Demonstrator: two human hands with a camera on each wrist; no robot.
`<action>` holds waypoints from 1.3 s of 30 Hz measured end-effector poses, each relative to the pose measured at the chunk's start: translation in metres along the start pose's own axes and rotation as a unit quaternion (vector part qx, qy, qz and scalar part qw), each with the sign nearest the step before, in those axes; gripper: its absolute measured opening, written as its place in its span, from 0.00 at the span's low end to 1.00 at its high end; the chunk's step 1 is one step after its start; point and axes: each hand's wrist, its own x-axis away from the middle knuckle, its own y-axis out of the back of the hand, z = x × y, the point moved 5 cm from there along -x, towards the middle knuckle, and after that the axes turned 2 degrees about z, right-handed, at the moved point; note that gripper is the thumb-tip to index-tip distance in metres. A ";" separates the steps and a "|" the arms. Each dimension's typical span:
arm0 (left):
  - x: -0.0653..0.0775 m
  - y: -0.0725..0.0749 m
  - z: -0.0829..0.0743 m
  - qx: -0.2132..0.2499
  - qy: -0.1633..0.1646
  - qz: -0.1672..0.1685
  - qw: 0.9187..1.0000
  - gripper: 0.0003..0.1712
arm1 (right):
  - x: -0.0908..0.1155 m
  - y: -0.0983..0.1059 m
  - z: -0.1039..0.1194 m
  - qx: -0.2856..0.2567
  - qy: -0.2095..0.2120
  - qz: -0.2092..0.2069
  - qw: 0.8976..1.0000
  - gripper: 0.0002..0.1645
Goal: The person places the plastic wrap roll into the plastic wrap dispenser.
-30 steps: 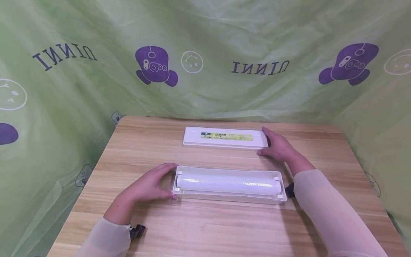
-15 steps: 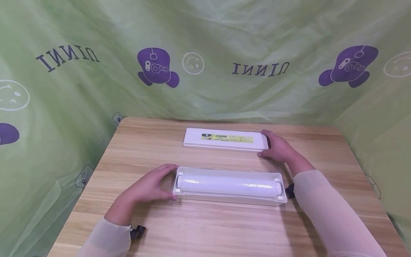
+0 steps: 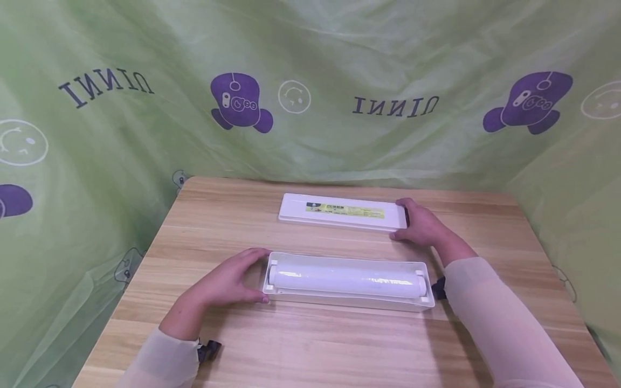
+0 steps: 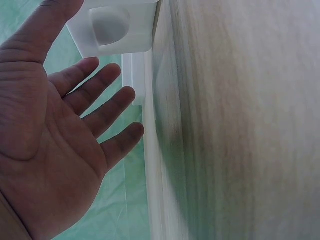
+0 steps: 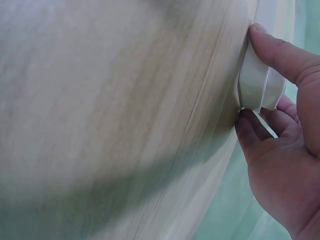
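Note:
A long white box (image 3: 349, 303) lies across the table, its top uncovered, with a white roll of cling film (image 3: 344, 279) inside. At the box's left end is my left hand (image 3: 225, 277), thumb at the near corner and index finger at the far one. The left wrist view shows that hand (image 4: 60, 120) with its fingers loosely spread beside the box end (image 4: 112, 27). Behind the box lies a flat white lid (image 3: 296, 208) bearing a yellow label. My right hand (image 3: 422, 223) grips the lid's right end; in the right wrist view, thumb and fingers hold the lid (image 5: 255, 80) from opposite sides.
A wood-grain table (image 3: 310, 345) carries both pieces, and a strip of tabletop separates box from lid. Green printed fabric (image 3: 320, 145) hangs behind the table and along its sides. Dark wrist-camera mounts (image 3: 208, 350) stick out from both sleeves.
The lid's right end has swung slightly toward me together with my right hand. My left hand stays at the box end. The whole view has shifted a little.

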 end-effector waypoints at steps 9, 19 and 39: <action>-0.001 0.000 0.000 -0.002 -0.008 -0.003 1.000 0.59 | 0.001 -0.002 -0.003 0.007 0.015 -0.005 1.000 0.63; -0.002 0.001 -0.001 -0.007 -0.007 -0.002 1.000 0.60 | 0.005 -0.002 -0.006 0.012 0.034 -0.018 0.999 0.63; -0.007 0.022 0.018 -0.004 0.002 -0.018 1.000 0.57 | 0.013 0.002 -0.007 0.007 0.042 -0.023 0.999 0.61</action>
